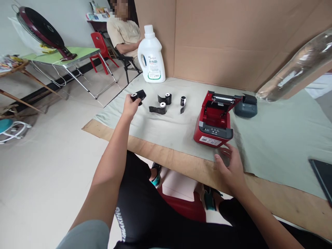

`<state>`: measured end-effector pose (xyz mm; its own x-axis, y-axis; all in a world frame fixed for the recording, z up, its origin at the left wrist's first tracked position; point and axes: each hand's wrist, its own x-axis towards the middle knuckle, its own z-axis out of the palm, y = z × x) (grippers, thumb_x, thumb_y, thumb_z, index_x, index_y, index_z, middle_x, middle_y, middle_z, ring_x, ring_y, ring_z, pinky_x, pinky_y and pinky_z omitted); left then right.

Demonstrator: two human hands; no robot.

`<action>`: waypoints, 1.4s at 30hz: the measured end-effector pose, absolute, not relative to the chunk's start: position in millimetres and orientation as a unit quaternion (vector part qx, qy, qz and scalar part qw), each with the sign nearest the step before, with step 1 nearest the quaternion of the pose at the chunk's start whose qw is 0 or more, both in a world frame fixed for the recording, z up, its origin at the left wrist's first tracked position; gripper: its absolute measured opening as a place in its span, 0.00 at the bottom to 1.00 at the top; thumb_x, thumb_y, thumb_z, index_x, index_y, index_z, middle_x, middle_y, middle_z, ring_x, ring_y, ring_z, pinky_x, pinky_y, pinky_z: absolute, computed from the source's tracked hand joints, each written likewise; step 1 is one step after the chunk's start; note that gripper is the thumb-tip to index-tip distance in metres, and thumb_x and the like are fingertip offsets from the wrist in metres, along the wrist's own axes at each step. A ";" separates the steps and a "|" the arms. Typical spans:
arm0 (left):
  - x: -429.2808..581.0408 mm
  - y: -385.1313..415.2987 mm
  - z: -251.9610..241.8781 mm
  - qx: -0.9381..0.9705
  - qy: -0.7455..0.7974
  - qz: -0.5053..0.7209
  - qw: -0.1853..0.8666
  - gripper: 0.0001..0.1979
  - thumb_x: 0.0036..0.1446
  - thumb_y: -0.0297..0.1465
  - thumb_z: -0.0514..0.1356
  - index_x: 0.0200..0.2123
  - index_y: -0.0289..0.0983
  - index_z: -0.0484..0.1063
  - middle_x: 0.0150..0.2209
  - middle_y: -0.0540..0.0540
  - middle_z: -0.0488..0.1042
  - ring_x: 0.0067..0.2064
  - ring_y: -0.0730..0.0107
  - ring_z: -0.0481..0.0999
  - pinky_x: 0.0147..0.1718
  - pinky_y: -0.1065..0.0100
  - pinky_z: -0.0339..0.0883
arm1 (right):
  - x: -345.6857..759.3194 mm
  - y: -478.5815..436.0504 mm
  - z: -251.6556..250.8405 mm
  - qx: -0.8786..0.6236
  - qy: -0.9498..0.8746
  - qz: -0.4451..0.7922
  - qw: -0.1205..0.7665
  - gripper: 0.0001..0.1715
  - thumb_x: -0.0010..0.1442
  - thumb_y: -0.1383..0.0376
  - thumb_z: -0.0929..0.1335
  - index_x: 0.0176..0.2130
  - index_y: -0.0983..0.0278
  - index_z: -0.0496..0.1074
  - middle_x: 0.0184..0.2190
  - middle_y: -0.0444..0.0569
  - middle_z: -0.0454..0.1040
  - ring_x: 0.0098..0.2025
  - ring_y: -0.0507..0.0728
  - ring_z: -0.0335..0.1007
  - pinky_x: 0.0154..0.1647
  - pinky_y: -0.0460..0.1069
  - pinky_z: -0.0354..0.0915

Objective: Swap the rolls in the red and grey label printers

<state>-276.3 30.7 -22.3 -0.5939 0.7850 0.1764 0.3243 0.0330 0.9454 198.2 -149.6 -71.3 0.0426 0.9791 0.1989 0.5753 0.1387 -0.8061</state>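
My left hand (131, 106) is closed around a small black paper roll (140, 95) with a loose end, at the left side of the table. To its right, more black rolls lie on the cloth: one roll (168, 99) at the back, another roll (163, 108) in front with its strip trailing left, and a third roll (183, 101) standing apart. A red receipt printer (214, 119) has its lid raised, its inner bay showing. My right hand (230, 164) is beside the printer's front bottom corner, fingers apart and holding nothing; whether the fingertips touch it I cannot tell.
A small dark printer (246, 106) stands behind the red one. A white detergent bottle (151, 57) is at the back against a cardboard wall (220, 41). A dark tablet-like object (321, 176) lies at the right edge. A seated person (124, 33) is beyond the table.
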 end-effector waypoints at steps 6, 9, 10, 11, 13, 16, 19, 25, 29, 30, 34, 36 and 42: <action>-271.8 36.9 -51.2 0.460 0.768 0.421 0.147 0.20 0.51 0.33 0.69 0.47 0.38 0.69 0.42 0.43 0.80 0.47 0.58 0.79 0.51 0.60 0.70 | 198.8 -149.3 -71.9 -0.598 -0.647 0.253 0.401 0.39 0.67 0.48 0.70 0.68 0.63 0.62 0.63 0.64 0.69 0.59 0.71 0.73 0.61 0.72 0.70; -267.1 37.9 -63.1 0.488 0.777 0.377 0.122 0.13 0.55 0.36 0.66 0.42 0.37 0.74 0.43 0.39 0.83 0.48 0.53 0.80 0.51 0.58 0.69 | 198.9 -149.5 -72.2 -0.597 -0.649 0.251 0.400 0.39 0.67 0.48 0.70 0.68 0.62 0.62 0.64 0.64 0.68 0.60 0.72 0.73 0.61 0.72 0.70; -266.9 38.5 -66.2 0.494 0.778 0.372 0.112 0.12 0.56 0.37 0.66 0.41 0.37 0.74 0.45 0.37 0.83 0.49 0.51 0.80 0.52 0.58 0.69 | 198.8 -149.5 -72.3 -0.597 -0.648 0.252 0.400 0.39 0.67 0.48 0.70 0.68 0.62 0.62 0.65 0.64 0.68 0.60 0.72 0.72 0.61 0.72 0.70; -267.3 39.2 -68.6 0.495 0.779 0.370 0.105 0.12 0.56 0.37 0.65 0.40 0.36 0.75 0.46 0.36 0.83 0.50 0.49 0.80 0.52 0.57 0.69 | 198.7 -149.3 -72.5 -0.597 -0.648 0.253 0.400 0.38 0.67 0.48 0.70 0.68 0.62 0.62 0.64 0.63 0.68 0.60 0.72 0.72 0.62 0.72 0.70; -268.6 40.7 -71.3 0.494 0.780 0.370 0.103 0.13 0.56 0.38 0.65 0.41 0.36 0.76 0.49 0.34 0.83 0.53 0.47 0.80 0.54 0.57 0.69 | 198.5 -149.0 -73.0 -0.597 -0.646 0.255 0.402 0.38 0.67 0.48 0.70 0.68 0.62 0.62 0.64 0.63 0.68 0.60 0.72 0.72 0.61 0.72 0.70; -265.2 39.8 -68.7 0.477 0.788 0.367 0.131 0.17 0.57 0.37 0.66 0.47 0.35 0.77 0.53 0.32 0.82 0.57 0.45 0.80 0.57 0.55 0.68 | 198.5 -148.5 -73.8 -0.598 -0.642 0.260 0.404 0.39 0.67 0.47 0.70 0.67 0.62 0.62 0.64 0.64 0.68 0.59 0.72 0.73 0.61 0.73 0.70; -249.9 32.7 -57.2 0.435 0.806 0.382 0.123 0.34 0.55 0.38 0.68 0.62 0.32 0.69 0.63 0.27 0.74 0.68 0.38 0.70 0.66 0.47 0.62 | 198.5 -148.7 -73.8 -0.595 -0.641 0.262 0.408 0.38 0.67 0.47 0.70 0.67 0.62 0.62 0.63 0.64 0.68 0.59 0.72 0.73 0.61 0.73 0.70; -211.5 42.0 -17.8 0.524 0.719 0.456 0.006 0.31 0.62 0.36 0.64 0.67 0.40 0.64 0.73 0.33 0.63 0.79 0.41 0.46 0.74 0.35 0.43 | 196.0 -147.3 -71.6 -0.590 -0.637 0.260 0.422 0.37 0.67 0.47 0.70 0.66 0.63 0.63 0.62 0.64 0.69 0.59 0.71 0.73 0.61 0.73 0.70; -195.6 93.9 -5.0 0.626 0.705 0.324 0.077 0.22 0.58 0.34 0.67 0.57 0.41 0.76 0.52 0.36 0.81 0.63 0.39 0.72 0.73 0.32 0.27 | 194.8 -144.8 -72.4 -0.595 -0.625 0.270 0.428 0.39 0.66 0.46 0.70 0.66 0.63 0.62 0.62 0.64 0.69 0.59 0.72 0.72 0.61 0.73 0.69; -191.6 108.0 -4.8 0.643 0.705 0.283 0.093 0.22 0.56 0.34 0.68 0.55 0.42 0.78 0.48 0.37 0.82 0.61 0.39 0.74 0.73 0.31 0.25 | 194.7 -144.3 -73.2 -0.597 -0.622 0.272 0.428 0.39 0.66 0.46 0.70 0.66 0.63 0.62 0.62 0.64 0.69 0.59 0.72 0.72 0.60 0.73 0.70; -174.3 144.7 -6.1 0.669 0.710 0.177 0.128 0.14 0.49 0.33 0.72 0.41 0.42 0.80 0.36 0.43 0.82 0.56 0.39 0.77 0.71 0.32 0.29 | 195.3 -143.3 -76.6 -0.591 -0.628 0.269 0.428 0.38 0.66 0.46 0.70 0.66 0.63 0.62 0.61 0.64 0.70 0.58 0.72 0.72 0.60 0.73 0.70; -166.6 144.5 -2.0 0.678 0.704 0.184 0.106 0.11 0.48 0.31 0.72 0.36 0.41 0.78 0.31 0.45 0.79 0.53 0.42 0.78 0.72 0.35 0.34 | 195.8 -143.5 -76.9 -0.579 -0.638 0.256 0.438 0.36 0.67 0.48 0.69 0.65 0.63 0.62 0.61 0.64 0.69 0.58 0.71 0.72 0.60 0.73 0.70; -138.6 54.9 29.4 0.587 0.571 0.527 0.225 0.15 0.55 0.34 0.68 0.44 0.40 0.70 0.38 0.46 0.78 0.46 0.57 0.80 0.57 0.51 0.69 | 196.8 -144.4 -55.9 -0.506 -0.715 0.101 0.472 0.25 0.69 0.58 0.70 0.62 0.58 0.67 0.61 0.62 0.68 0.64 0.72 0.68 0.61 0.72 0.70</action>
